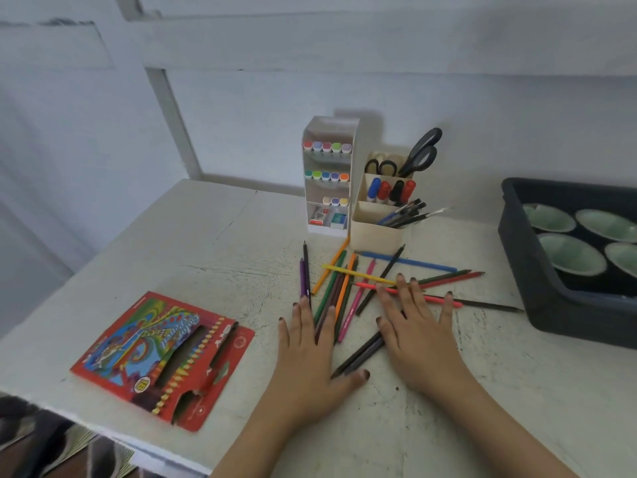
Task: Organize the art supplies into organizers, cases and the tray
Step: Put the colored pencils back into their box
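Loose coloured wooden pencils: scattered on the white painted table, between the red printed cardboard pencil box and the dark plastic tray. Left hand: flat, fingers straight and spread, resting on the pencils' near ends, grasping nothing. Right hand: likewise flat and splayed, pressing on crossed pencils, nothing gripped.

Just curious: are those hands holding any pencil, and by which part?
Nothing is gripped. The left hand and right hand lie flat, fingers straight, on the scattered coloured pencils.
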